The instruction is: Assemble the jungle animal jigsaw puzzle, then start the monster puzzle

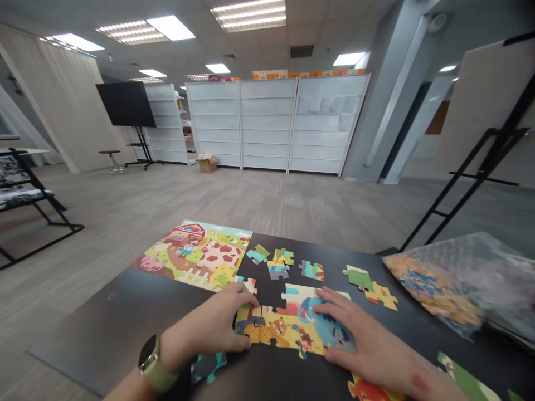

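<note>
A partly joined block of colourful jigsaw pieces (288,326) lies on the black table (121,323) in front of me. My left hand (209,328) rests at the block's left edge, its fingers curled and pinching the edge pieces; a watch is on its wrist. My right hand (368,345) lies flat, fingers spread, pressing on the block's right part. Several loose puzzle pieces (276,262) lie just beyond, with a green piece (357,277) and a yellow piece (382,295) to the right. A finished farm puzzle picture (196,253) sits at the far left of the table.
A clear plastic bag with more pieces (455,284) lies at the table's right. More pieces lie near the front edge (368,390). Beyond the table are open carpet floor, white shelving (267,125), a screen on a stand (127,106) and a black easel frame (472,178).
</note>
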A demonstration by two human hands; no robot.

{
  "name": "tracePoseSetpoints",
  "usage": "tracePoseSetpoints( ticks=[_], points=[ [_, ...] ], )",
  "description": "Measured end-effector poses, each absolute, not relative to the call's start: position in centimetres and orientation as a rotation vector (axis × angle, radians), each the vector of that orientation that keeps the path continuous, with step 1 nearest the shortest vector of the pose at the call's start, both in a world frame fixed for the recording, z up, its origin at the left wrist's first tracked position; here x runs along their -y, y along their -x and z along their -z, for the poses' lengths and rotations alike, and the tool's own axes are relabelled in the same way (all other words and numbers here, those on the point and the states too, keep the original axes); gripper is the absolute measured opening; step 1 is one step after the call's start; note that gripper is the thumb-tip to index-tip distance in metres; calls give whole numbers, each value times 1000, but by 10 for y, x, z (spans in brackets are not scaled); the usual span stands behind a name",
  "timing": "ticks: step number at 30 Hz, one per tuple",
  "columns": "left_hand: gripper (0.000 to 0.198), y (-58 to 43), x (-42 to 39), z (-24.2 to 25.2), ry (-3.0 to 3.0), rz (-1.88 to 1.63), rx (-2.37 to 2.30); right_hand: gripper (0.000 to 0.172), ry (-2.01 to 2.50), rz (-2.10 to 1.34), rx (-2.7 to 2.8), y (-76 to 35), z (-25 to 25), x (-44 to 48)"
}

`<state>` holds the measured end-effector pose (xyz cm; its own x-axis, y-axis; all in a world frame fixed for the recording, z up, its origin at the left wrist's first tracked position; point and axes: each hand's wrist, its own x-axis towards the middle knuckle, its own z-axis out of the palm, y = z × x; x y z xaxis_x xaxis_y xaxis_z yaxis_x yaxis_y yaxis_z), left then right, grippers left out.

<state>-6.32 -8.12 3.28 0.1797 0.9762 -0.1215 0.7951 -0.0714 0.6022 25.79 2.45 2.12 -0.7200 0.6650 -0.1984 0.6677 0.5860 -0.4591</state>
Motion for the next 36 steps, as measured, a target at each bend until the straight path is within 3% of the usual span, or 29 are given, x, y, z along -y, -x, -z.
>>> tracePoseSetpoints(
  ticks=[7,12,24,29,34,36],
  points=[
    [68,72,75,-33,-1905,-420,-1621,71,-1186,801,-2775,-257,-22,-25],
    [50,69,76,-30,-1943,-465,-1606,71,-1170,817,-2790,-259,-19,-26],
    [53,65,78,-30,-1900,-418,-1593,73,-1225,890,-2722,-260,-31,-21],
    [41,79,78,-22,-2021,-563,-1545,73,-1258,926,-2691,-261,-38,-20],
    [65,95,57,-10,-2159,-638,-1770,72,-1267,900,-2677,-261,-35,-21],
    [63,97,51,-9,-2126,-587,-1802,72,-1274,892,-2674,-262,-34,-22]
  ],
)
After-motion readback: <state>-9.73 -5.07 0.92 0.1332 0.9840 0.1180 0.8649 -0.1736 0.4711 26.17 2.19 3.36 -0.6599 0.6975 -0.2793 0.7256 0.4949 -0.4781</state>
